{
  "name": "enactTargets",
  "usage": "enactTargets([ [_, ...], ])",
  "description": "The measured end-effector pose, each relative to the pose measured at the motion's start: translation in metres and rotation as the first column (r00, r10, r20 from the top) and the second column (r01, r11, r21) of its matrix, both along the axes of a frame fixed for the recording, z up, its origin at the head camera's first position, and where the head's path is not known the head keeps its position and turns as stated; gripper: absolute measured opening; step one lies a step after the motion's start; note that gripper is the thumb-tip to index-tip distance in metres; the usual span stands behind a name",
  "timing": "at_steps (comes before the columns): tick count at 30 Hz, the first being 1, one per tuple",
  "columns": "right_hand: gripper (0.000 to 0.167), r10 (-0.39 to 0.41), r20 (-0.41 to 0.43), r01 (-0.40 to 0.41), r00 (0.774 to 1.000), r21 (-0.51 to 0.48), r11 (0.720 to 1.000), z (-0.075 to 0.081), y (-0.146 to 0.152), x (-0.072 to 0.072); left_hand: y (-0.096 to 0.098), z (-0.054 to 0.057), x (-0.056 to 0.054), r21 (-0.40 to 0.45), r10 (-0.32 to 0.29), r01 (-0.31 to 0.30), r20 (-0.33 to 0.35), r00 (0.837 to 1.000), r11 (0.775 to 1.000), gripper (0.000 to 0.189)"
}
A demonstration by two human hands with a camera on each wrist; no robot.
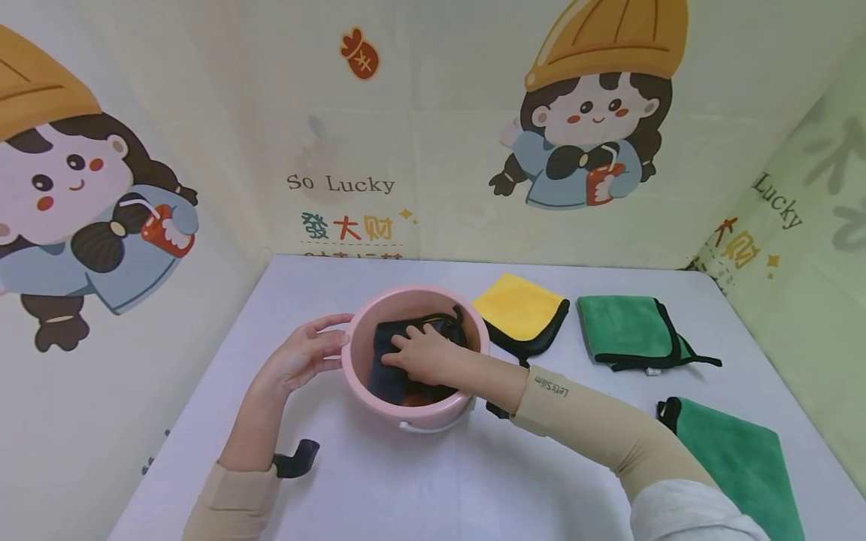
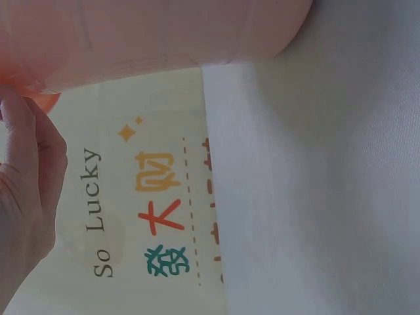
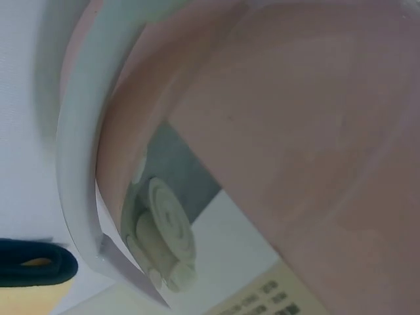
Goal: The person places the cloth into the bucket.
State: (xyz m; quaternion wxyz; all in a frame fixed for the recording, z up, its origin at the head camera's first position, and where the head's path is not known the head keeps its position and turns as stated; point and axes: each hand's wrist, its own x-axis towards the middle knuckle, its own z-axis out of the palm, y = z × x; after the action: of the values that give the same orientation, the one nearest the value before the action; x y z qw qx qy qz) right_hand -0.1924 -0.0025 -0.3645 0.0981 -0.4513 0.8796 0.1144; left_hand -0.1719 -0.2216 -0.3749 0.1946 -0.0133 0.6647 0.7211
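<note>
Head view, right hand [image 1: 428,358]: this grip is lying with fingers spread, released, touching the dark cloth [image 1: 387,379].
Dark cloth: sitting inside the pink bucket [image 1: 399,306], directly beneath the right hand, the nearer one; its long axis is hiding under the fingers, so I cannot tell it.
Left hand [image 1: 313,355]: grasping the bucket's left rim, apart from the cloth.
Yellow cloth [image 1: 521,306]: lying on the counter [image 1: 406,488], just right of the bucket.

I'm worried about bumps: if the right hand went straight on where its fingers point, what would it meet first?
The right hand would probably meet the dark cloth inside the pink bucket first; depth is unclear, so it might be touching that cloth now.
</note>
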Motion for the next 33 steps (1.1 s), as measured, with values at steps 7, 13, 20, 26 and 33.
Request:
enactTargets([
  [7,0.047,0.019,0.001,-0.019,1.000,0.011,1.000,-0.001,0.000,0.000,0.000,0.001,0.001,0.000,0.002,-0.002,0.004,1.000,1.000,0.055],
  [13,0.047,0.012,-0.007,-0.011,1.000,0.033,0.999,-0.002,-0.001,0.000,-0.001,0.001,0.001,0.006,0.002,-0.002,0.000,1.000,1.000,0.055],
  [20,0.043,0.001,0.018,-0.001,1.000,-0.032,0.999,-0.003,0.001,-0.003,0.000,0.001,0.002,0.023,0.000,0.000,-0.004,1.000,1.000,0.054],
  [26,0.041,0.026,-0.078,-0.047,0.997,-0.279,0.959,0.006,0.015,-0.007,0.000,-0.002,0.000,0.030,-0.005,0.005,-0.009,1.000,1.000,0.052],
  [33,0.043,-0.160,-0.121,0.049,0.980,-0.629,0.776,0.022,0.056,-0.017,0.001,-0.003,0.000,0.025,0.007,-0.007,0.000,1.000,1.000,0.053],
])
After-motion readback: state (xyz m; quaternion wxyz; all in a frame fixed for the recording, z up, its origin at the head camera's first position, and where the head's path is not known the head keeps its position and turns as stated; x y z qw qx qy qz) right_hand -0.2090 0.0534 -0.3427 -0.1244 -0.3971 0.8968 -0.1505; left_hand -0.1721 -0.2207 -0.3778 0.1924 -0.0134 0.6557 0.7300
